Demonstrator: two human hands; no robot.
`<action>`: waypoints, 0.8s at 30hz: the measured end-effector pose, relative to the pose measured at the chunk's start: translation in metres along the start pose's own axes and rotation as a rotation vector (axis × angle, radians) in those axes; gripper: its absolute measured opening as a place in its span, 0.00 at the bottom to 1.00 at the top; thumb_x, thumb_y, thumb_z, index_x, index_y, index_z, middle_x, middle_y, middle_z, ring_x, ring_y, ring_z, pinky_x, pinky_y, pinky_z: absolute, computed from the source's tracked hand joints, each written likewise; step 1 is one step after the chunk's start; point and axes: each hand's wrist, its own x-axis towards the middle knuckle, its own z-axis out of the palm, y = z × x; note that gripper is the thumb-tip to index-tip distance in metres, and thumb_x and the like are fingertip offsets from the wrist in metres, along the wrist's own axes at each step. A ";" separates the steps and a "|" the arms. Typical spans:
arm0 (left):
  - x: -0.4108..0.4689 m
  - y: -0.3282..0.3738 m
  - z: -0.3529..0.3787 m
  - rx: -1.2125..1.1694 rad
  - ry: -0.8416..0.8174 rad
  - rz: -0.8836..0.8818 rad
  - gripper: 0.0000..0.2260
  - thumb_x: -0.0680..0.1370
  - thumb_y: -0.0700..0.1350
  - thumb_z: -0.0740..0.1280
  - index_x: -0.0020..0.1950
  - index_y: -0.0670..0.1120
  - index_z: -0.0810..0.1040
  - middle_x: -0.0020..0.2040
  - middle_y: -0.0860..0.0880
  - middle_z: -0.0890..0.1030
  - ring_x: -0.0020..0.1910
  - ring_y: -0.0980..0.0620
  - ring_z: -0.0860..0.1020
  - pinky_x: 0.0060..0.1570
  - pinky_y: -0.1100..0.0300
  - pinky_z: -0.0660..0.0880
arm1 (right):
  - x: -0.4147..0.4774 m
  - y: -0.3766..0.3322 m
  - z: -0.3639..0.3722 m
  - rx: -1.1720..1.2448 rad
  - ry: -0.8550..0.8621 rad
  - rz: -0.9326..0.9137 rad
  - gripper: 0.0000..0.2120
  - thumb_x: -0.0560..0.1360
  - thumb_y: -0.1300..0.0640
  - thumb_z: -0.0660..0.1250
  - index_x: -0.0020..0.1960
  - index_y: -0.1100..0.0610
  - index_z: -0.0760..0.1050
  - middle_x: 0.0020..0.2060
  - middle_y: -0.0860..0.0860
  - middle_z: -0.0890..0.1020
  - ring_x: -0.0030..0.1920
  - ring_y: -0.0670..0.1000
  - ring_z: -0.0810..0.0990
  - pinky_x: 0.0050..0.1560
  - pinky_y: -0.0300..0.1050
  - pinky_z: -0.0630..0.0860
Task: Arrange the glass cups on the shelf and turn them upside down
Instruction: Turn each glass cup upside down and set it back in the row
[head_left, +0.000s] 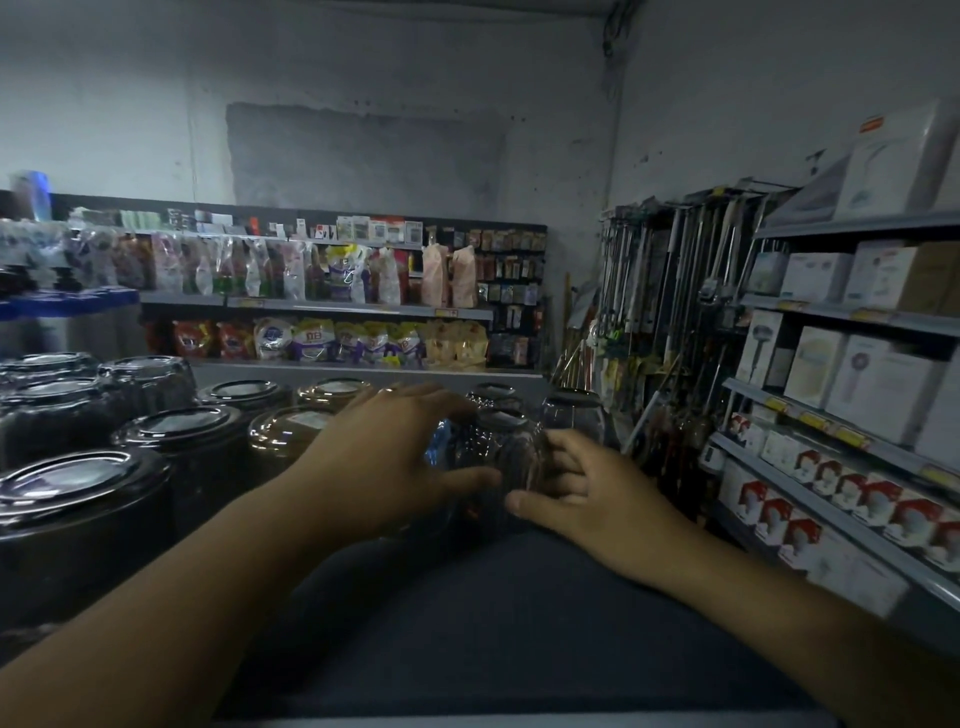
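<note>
On the left, dark glass bowls (78, 499) and amber cups (291, 431) stand bottom-up in rows. The left hand (384, 457) curls over a clear glass cup (498, 452), thumb along its near side. The right hand (587, 488) wraps fingers and thumb round its other side. The cup sits towards the back of the shelf (493, 623), seemingly bottom-up, though the dim light leaves that uncertain. To do this well, grip evenly with both hands, set the rim down flat, line it up with the amber row, and avoid knocking the clear glass (571, 410) just behind on the right.
</note>
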 end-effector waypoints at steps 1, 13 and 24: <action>0.000 0.001 0.001 -0.002 0.008 0.001 0.32 0.72 0.69 0.66 0.73 0.58 0.70 0.70 0.58 0.74 0.66 0.56 0.74 0.68 0.49 0.71 | 0.000 0.001 0.000 0.042 -0.009 0.017 0.35 0.67 0.39 0.79 0.68 0.51 0.73 0.60 0.46 0.83 0.57 0.45 0.84 0.62 0.52 0.80; 0.001 0.005 0.001 0.064 0.007 0.013 0.33 0.72 0.75 0.49 0.72 0.62 0.68 0.69 0.59 0.74 0.64 0.54 0.75 0.67 0.47 0.71 | 0.015 -0.003 -0.053 -0.376 0.416 -0.301 0.06 0.76 0.64 0.69 0.48 0.55 0.82 0.40 0.45 0.79 0.37 0.41 0.77 0.38 0.30 0.71; 0.077 0.005 0.003 -0.033 -0.219 0.002 0.16 0.84 0.54 0.59 0.64 0.49 0.80 0.60 0.49 0.82 0.57 0.50 0.79 0.62 0.50 0.75 | 0.039 0.042 -0.029 -0.171 0.238 0.070 0.41 0.73 0.44 0.75 0.79 0.49 0.57 0.66 0.42 0.74 0.65 0.44 0.75 0.62 0.40 0.70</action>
